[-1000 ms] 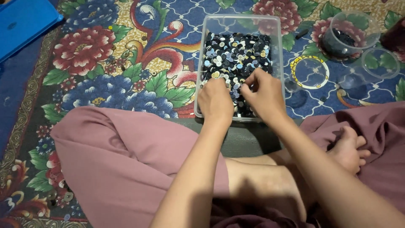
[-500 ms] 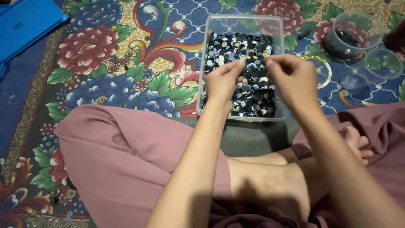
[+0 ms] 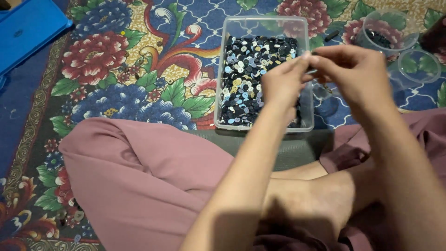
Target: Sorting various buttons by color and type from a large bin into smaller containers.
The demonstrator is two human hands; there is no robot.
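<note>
Head view: the left hand [image 3: 282, 81] and the right hand [image 3: 354, 74] were raised together above the right half of a clear rectangular plastic container [image 3: 223, 74], which was set on a floral carpet [image 3: 125, 69] just in front of the crossed legs. The container was filled with a layer of mixed buttons [image 3: 248, 69], mostly black, dark blue, white and pale yellow. The fingertips of both hands were brought together at one spot, where a small dark item [image 3: 311, 71] was pinched between them; it was too small to be told for certain, though it looked like one of the buttons. The left hand's fingers were drawn narrow around that pinch, and the right hand's fingers were curled in narrow against it from the other side.

To the right of the container, on the carpet, a round clear tub [image 3: 385, 35] with dark pieces inside was seen, and just beside it a round clear lid [image 3: 420, 65]. A blue flat board [image 3: 25, 28] was laid at the upper left corner. Mauve trousers [image 3: 139, 176] covered the knees, and a bare foot [image 3: 320, 200] was tucked below the forearms.
</note>
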